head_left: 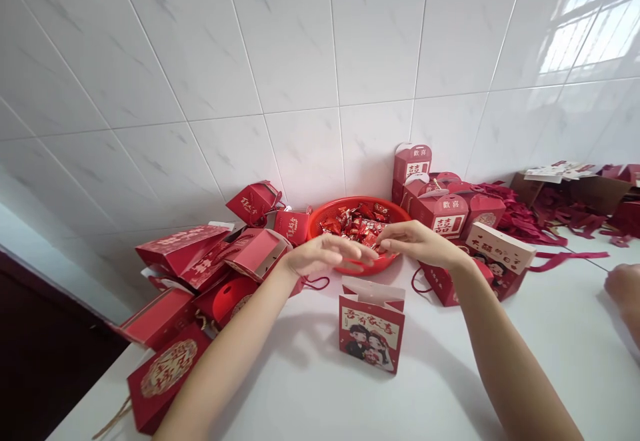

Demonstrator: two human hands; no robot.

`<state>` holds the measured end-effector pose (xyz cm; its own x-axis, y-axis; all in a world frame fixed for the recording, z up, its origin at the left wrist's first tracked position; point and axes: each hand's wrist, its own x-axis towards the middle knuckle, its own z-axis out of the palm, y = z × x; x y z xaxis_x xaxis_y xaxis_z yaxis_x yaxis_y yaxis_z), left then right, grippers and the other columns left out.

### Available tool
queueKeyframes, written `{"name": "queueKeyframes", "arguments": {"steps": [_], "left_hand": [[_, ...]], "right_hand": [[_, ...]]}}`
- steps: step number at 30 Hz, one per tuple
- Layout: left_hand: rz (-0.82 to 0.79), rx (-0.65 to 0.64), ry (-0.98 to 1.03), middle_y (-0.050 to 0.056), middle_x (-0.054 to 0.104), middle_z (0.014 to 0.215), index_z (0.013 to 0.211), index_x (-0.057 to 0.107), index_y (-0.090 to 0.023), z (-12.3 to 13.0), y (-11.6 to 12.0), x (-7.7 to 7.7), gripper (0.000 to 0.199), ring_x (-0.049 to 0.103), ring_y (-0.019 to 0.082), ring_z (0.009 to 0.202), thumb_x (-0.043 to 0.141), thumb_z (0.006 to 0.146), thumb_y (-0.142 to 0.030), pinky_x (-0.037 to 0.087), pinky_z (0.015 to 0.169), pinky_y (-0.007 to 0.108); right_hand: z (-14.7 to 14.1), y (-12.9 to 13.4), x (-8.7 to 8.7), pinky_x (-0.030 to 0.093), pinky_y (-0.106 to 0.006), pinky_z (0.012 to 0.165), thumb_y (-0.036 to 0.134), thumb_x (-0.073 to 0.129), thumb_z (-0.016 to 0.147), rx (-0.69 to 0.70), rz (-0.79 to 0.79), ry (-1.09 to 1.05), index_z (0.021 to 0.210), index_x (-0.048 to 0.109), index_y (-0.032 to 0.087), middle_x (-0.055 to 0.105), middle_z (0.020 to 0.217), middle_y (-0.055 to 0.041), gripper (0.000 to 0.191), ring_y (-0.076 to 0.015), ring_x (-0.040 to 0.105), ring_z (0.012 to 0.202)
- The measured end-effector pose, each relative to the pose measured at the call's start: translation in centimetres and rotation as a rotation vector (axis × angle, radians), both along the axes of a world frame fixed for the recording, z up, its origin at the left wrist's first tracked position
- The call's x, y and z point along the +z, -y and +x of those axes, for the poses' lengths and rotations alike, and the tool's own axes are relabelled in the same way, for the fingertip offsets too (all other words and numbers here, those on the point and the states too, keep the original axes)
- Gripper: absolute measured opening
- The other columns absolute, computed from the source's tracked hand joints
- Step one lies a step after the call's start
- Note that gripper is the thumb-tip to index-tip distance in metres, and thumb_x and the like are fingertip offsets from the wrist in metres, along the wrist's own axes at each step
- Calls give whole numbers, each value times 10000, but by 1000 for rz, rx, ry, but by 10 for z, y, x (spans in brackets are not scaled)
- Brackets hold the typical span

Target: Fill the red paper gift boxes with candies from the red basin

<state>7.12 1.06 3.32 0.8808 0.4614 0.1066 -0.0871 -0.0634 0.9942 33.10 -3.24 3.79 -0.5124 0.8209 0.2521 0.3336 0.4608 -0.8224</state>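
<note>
My left hand [330,254] hovers over the near rim of the red plastic basket [319,213], with its fingers stretched out and nothing seen in them. My right hand [417,242] is above the basket's right side, its fingers slightly apart and pointing left, with no object visible between them. Inside the basket lies a heap of red-wrapped candies [354,226]. In front of both hands an open-topped red and cream paper gift box [371,334], printed with a cartoon couple, stands upright on the white table [300,394].
Red gift boxes [187,247] are piled at the left. More gift boxes [443,214] stand at the right, near dark red ribbons [525,217] and a cardboard box [600,191]. Another person's hand [625,291] rests at the right edge. A tiled wall [300,147] bounds the back.
</note>
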Motion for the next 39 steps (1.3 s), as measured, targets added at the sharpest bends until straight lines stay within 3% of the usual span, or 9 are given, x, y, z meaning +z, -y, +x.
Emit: {"name": "queueKeyframes", "arguments": {"steps": [2,5,8,11,17,21,28,34,39], "left_hand": [[129,162,-82,145,720,1211,1016,762,-179,5,-21,0,371,676,304,1113,705,747,-427,485,1003,450],[451,407,-484,157,722,1187,1123,717,-126,22,-55,-15,447,663,291,1128,582,802,-406,490,994,398],[517,360,-680,147,758,1067,1042,741,-116,43,-80,-36,394,681,327,1061,650,727,-333,513,940,410],[585,239,-810,73,745,1175,1088,736,-206,60,-90,-50,450,660,300,1126,740,644,-278,495,980,365],[660,215,-980,113,662,1331,1158,698,-236,65,-91,-59,482,623,353,1197,731,682,-309,487,980,418],[679,236,-945,73,758,985,962,723,-207,63,-90,-62,283,697,285,916,714,685,-265,518,764,319],[680,370,-685,-34,602,606,667,626,-182,63,-86,-64,92,593,174,636,717,652,-186,406,567,245],[685,557,-497,9,694,743,796,690,-147,65,-79,-58,77,637,193,768,649,781,-210,482,728,275],[672,579,-494,72,752,1056,1104,710,-154,65,-74,-53,315,660,257,1036,659,812,-263,490,918,328]], "right_hand": [[0,-3,-2,531,-309,792,532,661,859,-68,-27,-133,942,704,136,720,884,-65,406,-190,675,835],[-6,-11,-9,542,-304,757,504,701,815,-142,-42,-264,923,698,137,719,840,-61,383,-175,676,765],[-17,-26,-20,546,-301,730,461,701,779,-236,11,-327,875,697,150,715,823,-59,325,-178,672,748],[-26,-50,-36,546,-293,706,404,651,765,-355,75,-354,838,702,174,718,832,-56,247,-181,668,746],[-32,-94,-68,509,-287,589,276,611,701,-520,41,-294,738,669,191,684,687,-32,109,-171,630,594],[-31,-102,-80,486,-289,618,246,625,680,-589,25,-234,715,678,203,686,671,-28,76,-187,638,642],[-29,-100,-80,479,-313,729,279,665,721,-613,48,-205,733,701,212,719,763,-34,77,-213,660,772],[-29,-91,-70,479,-293,668,599,594,825,-473,49,-262,788,702,193,690,763,-28,423,-184,620,723],[-27,-84,-65,474,-279,640,577,806,637,-400,-37,-439,791,674,179,676,773,-21,447,-167,599,700]]}}
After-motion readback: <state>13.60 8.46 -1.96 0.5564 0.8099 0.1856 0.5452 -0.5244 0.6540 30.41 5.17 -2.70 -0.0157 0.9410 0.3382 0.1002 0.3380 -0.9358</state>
